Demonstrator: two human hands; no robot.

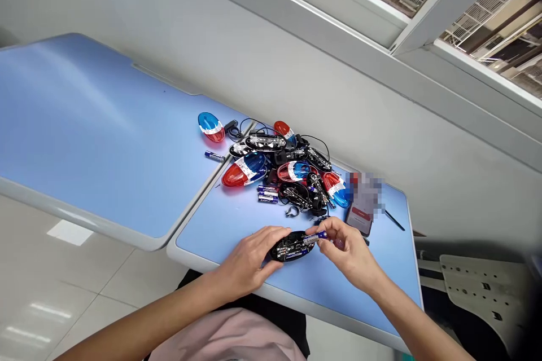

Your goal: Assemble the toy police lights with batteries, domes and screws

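My left hand (256,259) grips the left end of a black oval housing (288,248) with its inside facing up, close to the table's front edge. One blue and silver battery lies along the housing's lower side. Between the thumb and fingers of my right hand (345,248) is another battery (315,237), tilted over the housing's right end. Beyond my hands sits a pile of red and blue light covers (244,170), opened black housings (296,194) and cables. Several loose batteries (267,194) lie at the pile's front left.
A phone (359,217), partly pixelated, and a dark stick (395,220) lie right of the pile. On the left table (105,124) are a red and blue cover (210,127) and one battery (214,156). A chair (486,287) stands at the right.
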